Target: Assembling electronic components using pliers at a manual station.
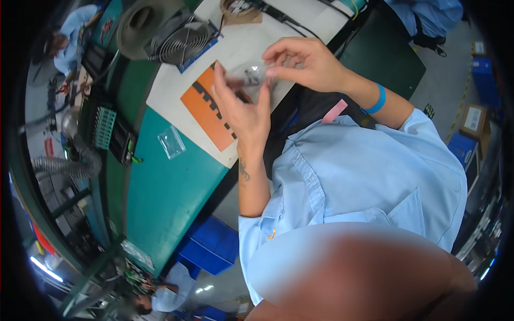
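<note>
A clear plastic bag (254, 72) with small dark parts inside is between my two hands, above the white bench surface. My left hand (243, 109) cups it from the near left, with fingers raised on one side and thumb on the other. My right hand (313, 64) comes in from the right; its fingers are curled and its thumb tip is at the bag's edge. Blur and glare hide the exact grip. Beneath my left hand lies an orange sheet (206, 115) with a row of black marks.
Another small clear bag (171, 142) lies on the green mat (166, 198). A metal-grilled fan (184, 43) stands at the far side beside a round duct hood (142, 24). Blue bins (211, 243) sit below the bench. Other people work at far left and bottom left.
</note>
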Tool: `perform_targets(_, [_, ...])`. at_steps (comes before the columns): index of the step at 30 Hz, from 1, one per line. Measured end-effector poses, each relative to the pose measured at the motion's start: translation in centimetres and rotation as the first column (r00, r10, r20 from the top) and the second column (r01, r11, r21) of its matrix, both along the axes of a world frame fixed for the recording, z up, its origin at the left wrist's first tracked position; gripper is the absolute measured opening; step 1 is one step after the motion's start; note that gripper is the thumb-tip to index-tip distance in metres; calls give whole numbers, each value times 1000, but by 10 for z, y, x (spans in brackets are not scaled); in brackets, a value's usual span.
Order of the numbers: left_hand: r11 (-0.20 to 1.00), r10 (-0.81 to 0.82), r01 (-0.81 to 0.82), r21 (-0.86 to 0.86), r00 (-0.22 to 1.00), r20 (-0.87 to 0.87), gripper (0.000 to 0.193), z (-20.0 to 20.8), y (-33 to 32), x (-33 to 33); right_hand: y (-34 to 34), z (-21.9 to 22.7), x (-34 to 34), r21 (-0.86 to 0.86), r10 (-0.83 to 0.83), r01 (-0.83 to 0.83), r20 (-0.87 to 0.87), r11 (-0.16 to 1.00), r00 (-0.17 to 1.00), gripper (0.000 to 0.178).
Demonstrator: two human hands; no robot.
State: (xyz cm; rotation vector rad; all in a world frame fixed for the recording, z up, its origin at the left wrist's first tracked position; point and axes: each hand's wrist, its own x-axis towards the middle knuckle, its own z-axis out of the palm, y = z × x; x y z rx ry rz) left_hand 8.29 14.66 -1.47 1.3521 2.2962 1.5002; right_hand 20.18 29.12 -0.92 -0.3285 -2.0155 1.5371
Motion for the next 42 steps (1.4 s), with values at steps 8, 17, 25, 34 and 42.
perform_targets(8, [919,-358,231,321,831,426,41,-4,-16,1,5,23,29,46,49,-42,-169,998,984,20])
perform_targets(17, [922,-380,334,194,876,297,8,15,-14,34,3,2,65,-60,141,-154,-180,986,973,13])
perform_targets(25, [883,-469,432,181,809,354,8,13,17,65,14,-11,101,-73,56,-74,-228,995,972,7])
perform_targets(34, [890,-441,446,99,782,440,10,3,55,80,45,-25,106,177,-97,176,-380,968,920,8])
perform_targets(42, [941,-308,339,2,853,421,14,2,65,84,65,-30,103,340,-94,219,-349,914,932,15])
